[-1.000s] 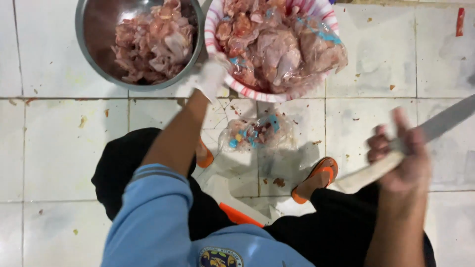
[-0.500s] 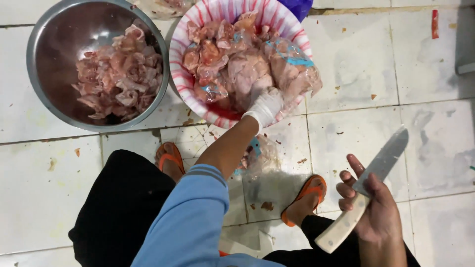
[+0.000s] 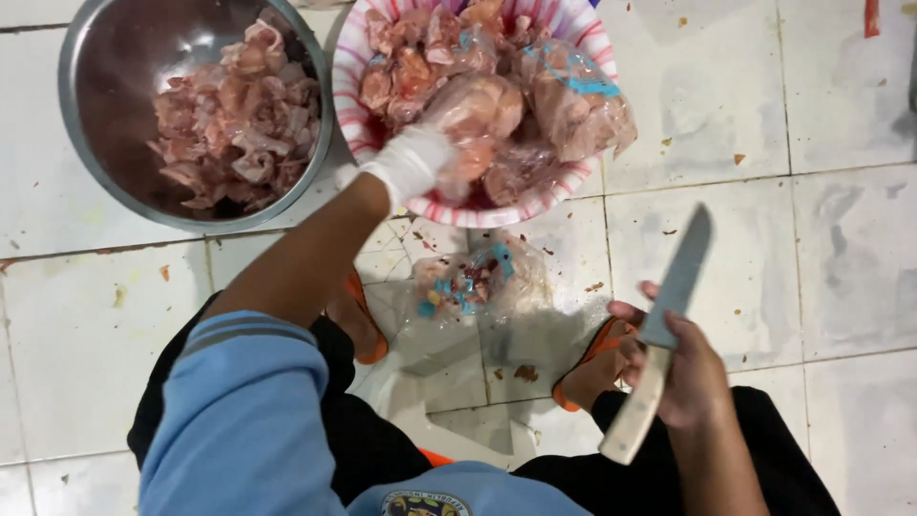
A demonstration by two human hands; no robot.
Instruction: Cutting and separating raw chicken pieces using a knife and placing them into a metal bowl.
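Note:
My left hand [image 3: 413,162], in a white glove, reaches into a pink-and-white striped basket [image 3: 535,203] and grips a plastic bag of raw chicken [image 3: 476,115]. More bagged chicken pieces [image 3: 573,105] are piled in the basket. My right hand [image 3: 690,375], bare, holds a knife [image 3: 669,306] by its pale wooden handle, blade pointing up and away over the floor tiles. I am squatting; my orange sandals [image 3: 583,377] show below.
A steel bowl [image 3: 91,182] at the upper left holds cut raw chicken pieces [image 3: 234,124]. An empty torn plastic bag [image 3: 468,287] with scraps lies on the white tiled floor between my feet. Small meat bits dot the tiles.
The view has shifted so the bowl and basket sit lower and larger. My left hand went deeper into the basket and closed on a bag of chicken. The knife hand stayed raised at the right.

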